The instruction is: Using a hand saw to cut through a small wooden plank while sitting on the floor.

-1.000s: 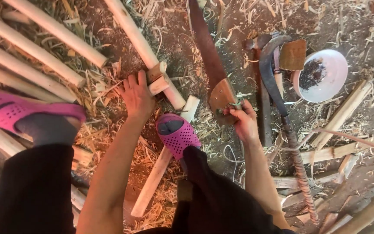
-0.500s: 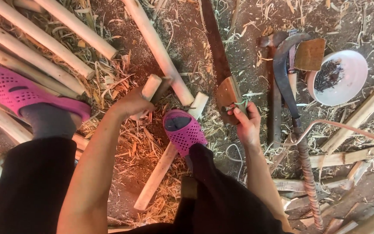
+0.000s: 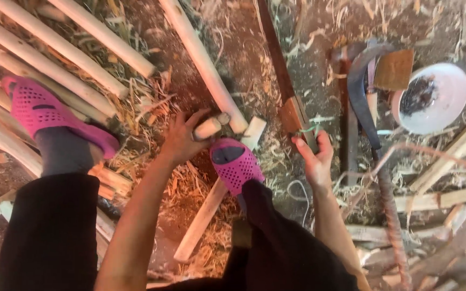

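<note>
While both legs in dark trousers fill the bottom of the head view, the right foot in a pink perforated clog (image 3: 237, 166) pins a pale squared wooden stake (image 3: 217, 196) to the ground; stake runs diagonally from low left up to its cut end past the toe. Left foot, same pink clog (image 3: 44, 116) over a grey sock, rests on peeled poles at left.

Left hand (image 3: 182, 141) is curled around a short peeled wood peg (image 3: 210, 127), round, smooth, pale, blunt end poking out to the right between thumb and fingers. Peg sits just above the right clog's toe, close to the stake's end and the foot of a long round pole (image 3: 203, 62).

Right hand (image 3: 314, 159) has fingers closed on the brown wooden handle of a saw (image 3: 292, 110), flat rusty-dark blade running up and away. A thin green strand lies by the fingertips.

Ground is reddish dirt thick with straw-coloured shavings. Right of the saw: a curved dark metal blade (image 3: 358, 94) with rope-wrapped handle, a brown square block (image 3: 393, 69), a white round bowl (image 3: 435, 97) with dark bits inside. More peeled poles (image 3: 60, 48) lie parallel at upper left, split slats at far right.
</note>
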